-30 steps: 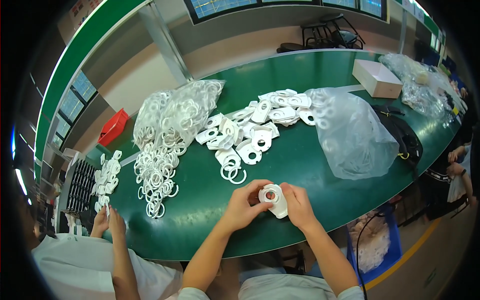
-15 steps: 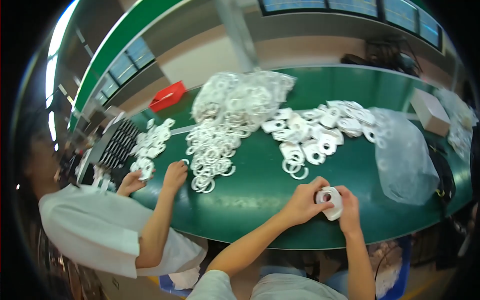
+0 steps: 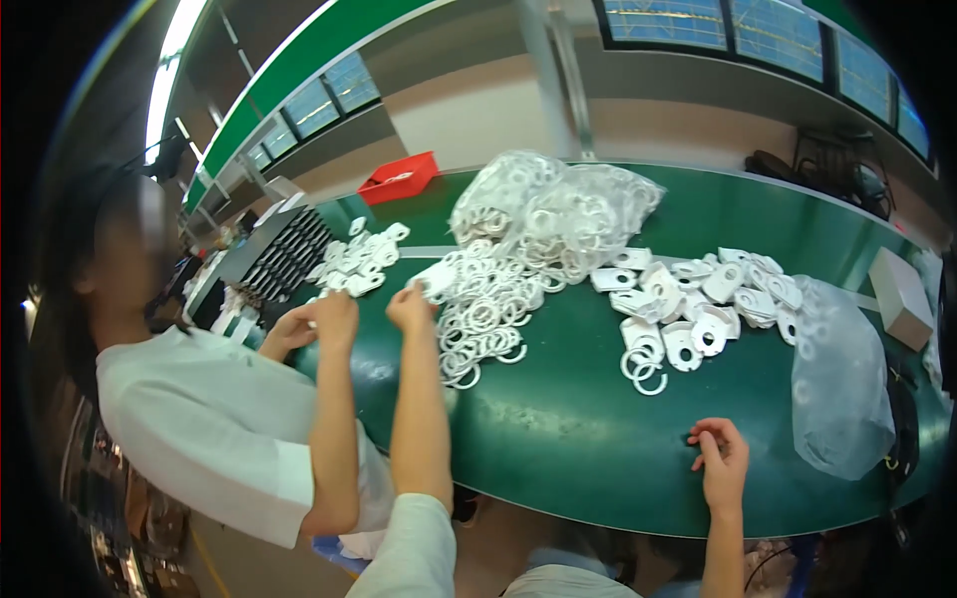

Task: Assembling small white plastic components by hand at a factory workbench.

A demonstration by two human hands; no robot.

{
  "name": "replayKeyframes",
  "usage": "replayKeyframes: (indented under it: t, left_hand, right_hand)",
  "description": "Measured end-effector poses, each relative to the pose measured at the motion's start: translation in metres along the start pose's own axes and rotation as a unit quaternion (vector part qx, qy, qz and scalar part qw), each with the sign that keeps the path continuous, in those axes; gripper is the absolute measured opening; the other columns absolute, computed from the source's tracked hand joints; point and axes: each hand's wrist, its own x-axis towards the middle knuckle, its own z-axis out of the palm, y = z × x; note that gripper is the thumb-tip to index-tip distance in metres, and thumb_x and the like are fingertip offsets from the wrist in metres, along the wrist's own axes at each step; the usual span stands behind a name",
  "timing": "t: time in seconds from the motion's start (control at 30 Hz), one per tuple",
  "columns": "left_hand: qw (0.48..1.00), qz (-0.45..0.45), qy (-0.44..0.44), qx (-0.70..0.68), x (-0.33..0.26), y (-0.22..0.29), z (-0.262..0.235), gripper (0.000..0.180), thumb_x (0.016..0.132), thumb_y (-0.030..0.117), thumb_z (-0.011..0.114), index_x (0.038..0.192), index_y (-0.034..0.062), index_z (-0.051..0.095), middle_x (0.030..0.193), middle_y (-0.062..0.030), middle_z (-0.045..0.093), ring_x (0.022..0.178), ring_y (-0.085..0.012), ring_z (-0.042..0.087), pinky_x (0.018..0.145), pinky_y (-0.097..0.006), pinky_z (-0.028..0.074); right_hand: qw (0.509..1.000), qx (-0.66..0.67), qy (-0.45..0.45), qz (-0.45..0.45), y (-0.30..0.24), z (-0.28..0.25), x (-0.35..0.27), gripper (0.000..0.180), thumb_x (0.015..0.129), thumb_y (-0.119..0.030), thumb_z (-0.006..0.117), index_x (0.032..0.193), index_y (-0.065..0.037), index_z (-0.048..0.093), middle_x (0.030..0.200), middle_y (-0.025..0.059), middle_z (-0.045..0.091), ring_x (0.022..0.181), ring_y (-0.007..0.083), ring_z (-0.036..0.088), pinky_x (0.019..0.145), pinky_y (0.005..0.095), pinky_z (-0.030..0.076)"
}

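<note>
My left hand (image 3: 409, 307) reaches far left, beside the pile of white rings (image 3: 485, 317), its fingers pinched at the edge of a white plastic housing (image 3: 436, 279). My right hand (image 3: 722, 460) hovers over the green table's near right part, fingers loosely curled and apart, with nothing visible in them. Ahead of it lies a heap of white housings (image 3: 705, 299) with round holes. A few loose white rings (image 3: 645, 374) sit at that heap's near edge.
On my left a co-worker's hands (image 3: 324, 321) work close to my left forearm. Clear bags of white rings (image 3: 578, 209) stand behind the ring pile. Another white heap (image 3: 361, 254), a red bin (image 3: 399, 179), a translucent bag (image 3: 842, 389) and a white box (image 3: 900, 299) are on the table (image 3: 578, 448).
My hands have parted. The left has swung far left with the white housing; the right has let go of it and stays at the near right. The view has shifted left.
</note>
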Motion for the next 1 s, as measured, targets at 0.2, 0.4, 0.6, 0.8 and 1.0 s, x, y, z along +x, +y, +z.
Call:
replayKeyframes:
  t: [0.2, 0.4, 0.6, 0.8, 1.0]
  left_hand:
    - [0.960, 0.055, 0.096, 0.257, 0.098, -0.017, -0.052, 0.020, 0.071, -0.001, 0.061, 0.087, -0.0129, 0.057, 0.085, -0.0234, 0.062, 0.075, -0.0361, 0.063, 0.065, -0.040, 0.052]
    - [0.885, 0.385, -0.161, 0.206, -0.095, 0.022, 0.052, 0.040, 0.074, 0.001, 0.058, 0.113, -0.0034, 0.057, 0.100, -0.0153, 0.061, 0.089, -0.0229, 0.061, 0.079, -0.032, 0.048]
    - [0.711, 0.332, -0.577, 0.228, -0.283, 0.044, 0.088, 0.013, 0.076, 0.006, 0.065, 0.089, 0.0026, 0.067, 0.085, -0.0111, 0.065, 0.075, -0.0243, 0.062, 0.066, -0.033, 0.050]
    - [0.630, 0.440, -0.570, 0.291, -0.333, 0.019, 0.105, 0.022, 0.069, 0.019, 0.075, 0.084, 0.0068, 0.066, 0.092, -0.0094, 0.061, 0.092, -0.0301, 0.057, 0.078, -0.040, 0.047]
    - [0.529, 0.471, -0.605, 0.364, -0.343, 0.025, 0.112, 0.020, 0.070, 0.022, 0.068, 0.075, 0.0035, 0.063, 0.087, -0.0110, 0.060, 0.088, -0.0288, 0.057, 0.072, -0.040, 0.048]
  right_hand:
    - [1.000, 0.015, -0.007, 0.008, -0.003, 0.010, 0.000, 0.009, 0.088, -0.001, 0.052, 0.090, 0.002, 0.060, 0.085, 0.0071, 0.062, 0.075, 0.0114, 0.059, 0.049, 0.0199, 0.044]
    - [0.998, -0.048, 0.023, 0.019, -0.007, 0.000, 0.001, 0.009, 0.087, 0.001, 0.051, 0.088, 0.003, 0.060, 0.082, 0.0083, 0.063, 0.071, 0.0118, 0.060, 0.050, 0.0206, 0.045]
    - [0.883, -0.001, 0.374, -0.285, -0.014, -0.068, -0.004, 0.016, 0.077, 0.007, 0.040, 0.068, -0.003, 0.050, 0.063, 0.0056, 0.053, 0.052, 0.0100, 0.045, 0.046, 0.0212, 0.034]
    - [0.865, -0.403, 0.283, -0.095, 0.016, -0.219, 0.064, 0.015, 0.079, -0.007, 0.050, 0.086, -0.001, 0.061, 0.082, 0.0125, 0.062, 0.073, 0.0262, 0.059, 0.066, 0.0357, 0.046]
    - [0.731, -0.613, 0.236, -0.185, 0.033, -0.250, 0.139, 0.053, 0.078, -0.020, 0.059, 0.127, -0.002, 0.048, 0.131, 0.0221, 0.047, 0.123, 0.0364, 0.043, 0.105, 0.0435, 0.030]
